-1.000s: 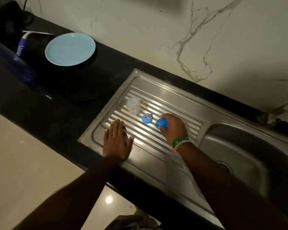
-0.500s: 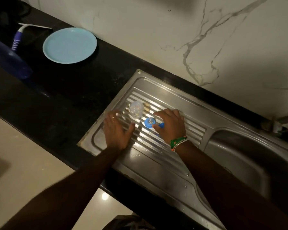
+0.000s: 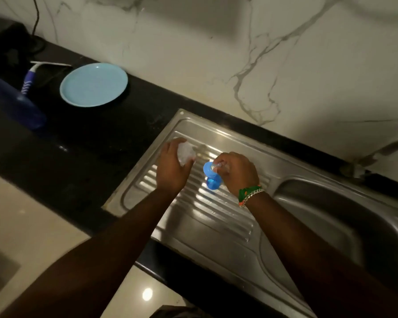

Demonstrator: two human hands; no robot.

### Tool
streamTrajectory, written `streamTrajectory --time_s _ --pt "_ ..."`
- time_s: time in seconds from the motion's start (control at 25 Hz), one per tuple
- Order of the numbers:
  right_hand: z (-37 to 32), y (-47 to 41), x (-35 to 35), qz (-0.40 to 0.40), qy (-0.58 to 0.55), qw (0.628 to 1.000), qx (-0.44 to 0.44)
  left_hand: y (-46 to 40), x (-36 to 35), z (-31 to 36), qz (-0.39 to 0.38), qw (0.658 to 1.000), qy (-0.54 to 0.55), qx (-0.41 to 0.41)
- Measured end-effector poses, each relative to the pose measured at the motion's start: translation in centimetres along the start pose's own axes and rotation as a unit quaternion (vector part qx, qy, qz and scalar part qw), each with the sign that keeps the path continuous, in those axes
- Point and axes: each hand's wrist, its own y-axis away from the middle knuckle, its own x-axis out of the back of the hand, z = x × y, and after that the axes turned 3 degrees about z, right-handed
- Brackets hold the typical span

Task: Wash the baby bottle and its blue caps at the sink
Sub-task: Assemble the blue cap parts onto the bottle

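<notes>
Over the ribbed drainboard (image 3: 216,216) of the sink, the right hand (image 3: 236,172) curls round a blue ring cap (image 3: 209,169), pinching it by its clear teat. Just below it, beside the wrist, a second blue cap (image 3: 213,182) stands on the ribs. Left of both, the left hand (image 3: 171,167) grips the clear bottle (image 3: 186,152), fingers wrapped round it. Farther back, a light-blue plate (image 3: 93,84) lies on the black counter (image 3: 83,143).
</notes>
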Motion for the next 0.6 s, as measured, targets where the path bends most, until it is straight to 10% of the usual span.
streamTrajectory --time_s 0.28,0.4,0.44,0.6 --pt "4.7 8.0 19.2 0.121 -0.065 0.988 -0.077 0.5 -0.5 17.8 -0.123 0.937 0.308 0.107" --pt "7.9 12.9 26.3 0.147 -0.229 0.956 -0.112 1.1 -2.1 22.7 -0.338 0.746 0.529 0.222" --pt "9.4 14.5 26.9 0.136 -0.238 0.953 -0.129 1.6 -3.0 23.4 -0.391 0.729 0.515 0.224" --pt "15.0 20.2 24.4 0.101 0.053 0.951 -0.288 6.5 -8.4 25.1 -0.346 0.903 0.216 0.133"
